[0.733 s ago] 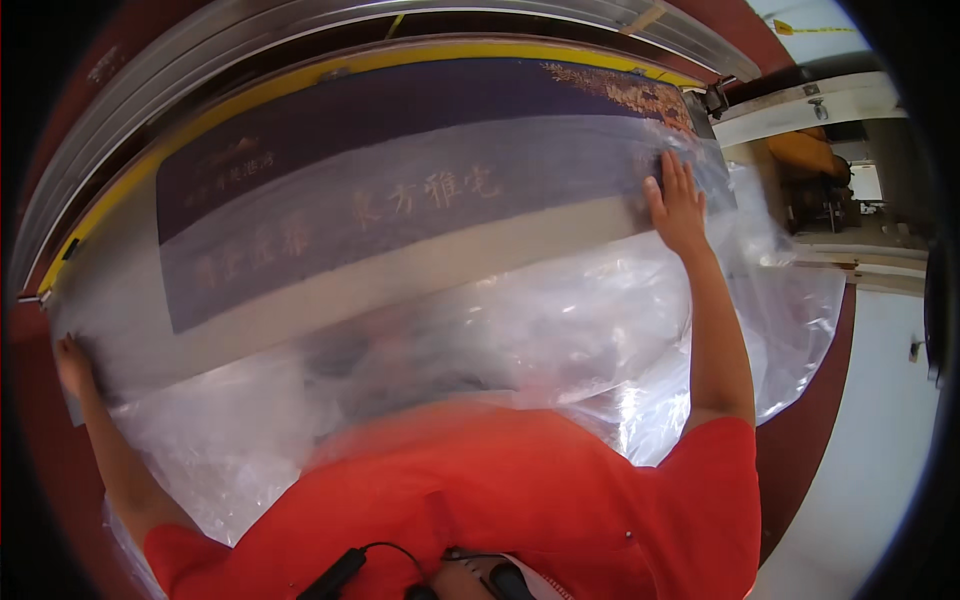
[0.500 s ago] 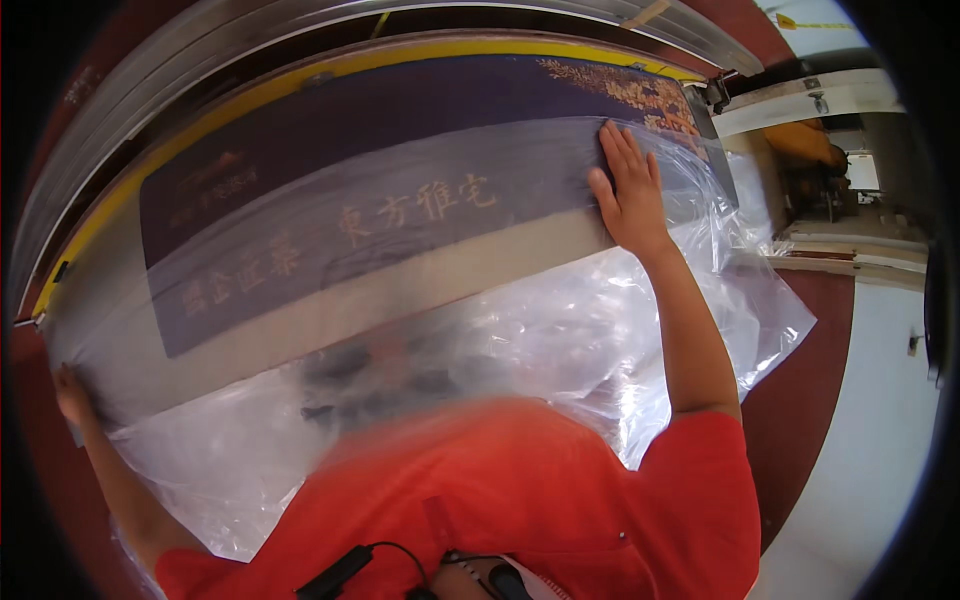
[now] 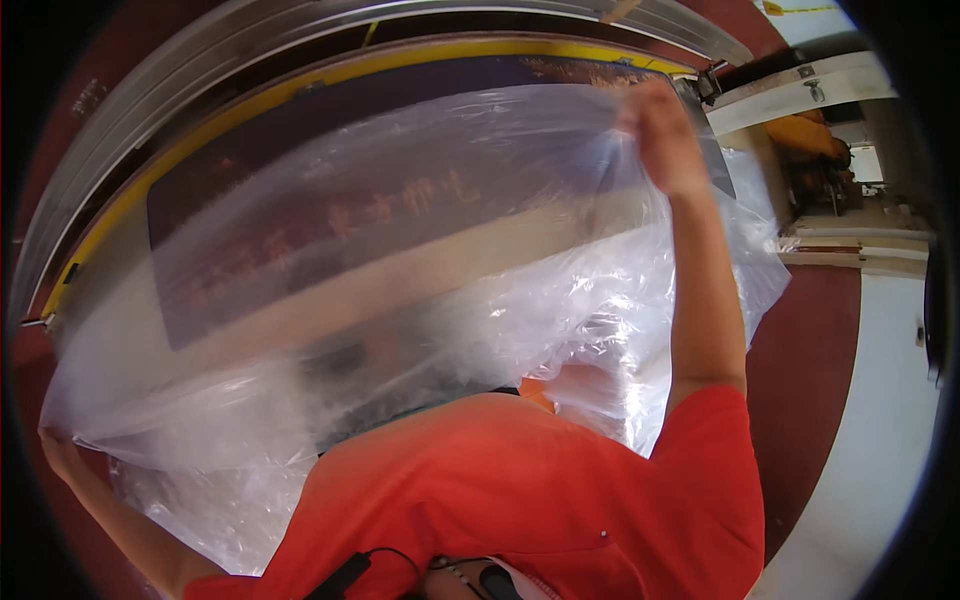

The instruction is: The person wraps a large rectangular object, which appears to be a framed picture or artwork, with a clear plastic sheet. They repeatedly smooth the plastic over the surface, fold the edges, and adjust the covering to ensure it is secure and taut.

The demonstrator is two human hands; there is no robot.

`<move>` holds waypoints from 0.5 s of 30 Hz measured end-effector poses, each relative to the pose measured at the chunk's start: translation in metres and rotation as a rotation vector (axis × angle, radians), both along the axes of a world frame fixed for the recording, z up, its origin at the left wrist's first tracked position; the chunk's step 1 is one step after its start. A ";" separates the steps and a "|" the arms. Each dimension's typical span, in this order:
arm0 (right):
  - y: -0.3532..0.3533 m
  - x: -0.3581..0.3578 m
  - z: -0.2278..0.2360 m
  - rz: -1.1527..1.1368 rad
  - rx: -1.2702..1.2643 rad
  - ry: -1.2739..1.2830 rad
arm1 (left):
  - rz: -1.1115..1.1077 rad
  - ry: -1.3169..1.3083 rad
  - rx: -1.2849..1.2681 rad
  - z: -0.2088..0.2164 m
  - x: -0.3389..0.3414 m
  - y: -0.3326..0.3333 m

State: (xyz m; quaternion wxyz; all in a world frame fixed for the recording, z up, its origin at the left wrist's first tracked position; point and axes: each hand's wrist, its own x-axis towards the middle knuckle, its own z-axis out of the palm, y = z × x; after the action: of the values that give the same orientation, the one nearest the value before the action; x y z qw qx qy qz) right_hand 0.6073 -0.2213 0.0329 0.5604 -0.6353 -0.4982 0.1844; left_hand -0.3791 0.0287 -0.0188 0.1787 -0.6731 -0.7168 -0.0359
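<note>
A clear plastic sheet (image 3: 545, 305) lies across the middle of the view, wrinkled and shiny, spread over most of a long dark purple panel (image 3: 430, 85) that sits in front of the person. The sheet's upper edge arches across the panel, leaving a bare dark strip along the far side, and gold characters show hazily through the plastic. The right hand (image 3: 660, 135) is raised at the panel's right end, its fingers blurred but bent closed on the sheet's upper edge, which gathers into folds beneath it. The left hand (image 3: 57, 442) is far out at the left rim of the view, closed on a corner of the same sheet, which stretches tight toward it; its separate fingers are too small to make out. A pale margin (image 3: 100, 275) borders the panel on the left and near sides, and gold foliage decorates its far right corner. Beyond it runs a yellow strip (image 3: 420, 48), then curved-looking silver metal bars (image 3: 150, 85). The person's red shirt (image 3: 520, 480) fills the lower middle, with a dark cord (image 3: 395, 552) at the chest. Maroon floor (image 3: 805, 340) shows at right, beside a white surface (image 3: 890, 390).
</note>
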 end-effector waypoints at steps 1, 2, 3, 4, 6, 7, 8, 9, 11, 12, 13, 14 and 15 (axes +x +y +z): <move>-0.001 -0.011 0.016 0.128 0.071 0.524 | 0.012 0.059 0.044 -0.009 -0.019 0.008; 0.000 -0.011 0.012 0.005 -0.046 0.341 | 0.009 0.139 0.105 -0.014 -0.036 0.020; -0.001 -0.011 0.006 -0.113 -0.153 0.168 | 0.012 0.258 0.175 -0.008 -0.054 0.033; 0.004 0.000 -0.009 -0.218 -0.252 0.022 | 0.067 0.526 0.320 0.022 -0.072 0.041; -0.008 0.037 -0.035 -0.316 -0.342 -0.258 | 0.229 -0.715 0.224 -0.106 0.085 0.114; -0.003 0.054 -0.043 -0.387 -0.322 -0.408 | 0.217 -0.630 0.195 -0.106 0.112 0.126; 0.006 0.066 -0.051 -0.455 -0.305 -0.553 | 0.203 -0.542 0.169 -0.108 0.137 0.139; 0.029 0.075 -0.056 -0.459 -0.292 -0.480 | 0.160 -0.453 0.156 -0.095 0.117 0.152; 0.074 0.092 -0.052 -0.488 -0.276 -0.356 | 0.133 -0.337 0.114 -0.080 0.101 0.179; 0.082 0.099 -0.050 -0.535 -0.284 -0.372 | 0.163 -0.319 0.072 -0.084 0.120 0.195; 0.090 0.106 -0.048 -0.579 -0.290 -0.388 | 0.202 -0.307 0.026 -0.089 0.136 0.205; 0.100 0.114 -0.048 -0.619 -0.296 -0.401 | 0.247 -0.290 -0.017 -0.092 0.147 0.212; 0.103 0.125 -0.060 -0.658 -0.291 -0.509 | 0.289 -0.274 -0.058 -0.095 0.157 0.218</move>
State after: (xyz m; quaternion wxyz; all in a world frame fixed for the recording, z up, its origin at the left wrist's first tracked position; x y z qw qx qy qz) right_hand 0.7326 -0.1183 -0.0273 0.3535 -0.8576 -0.3606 -0.0979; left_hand -0.2224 0.2468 -0.1134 0.0632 -0.5570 -0.8241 -0.0806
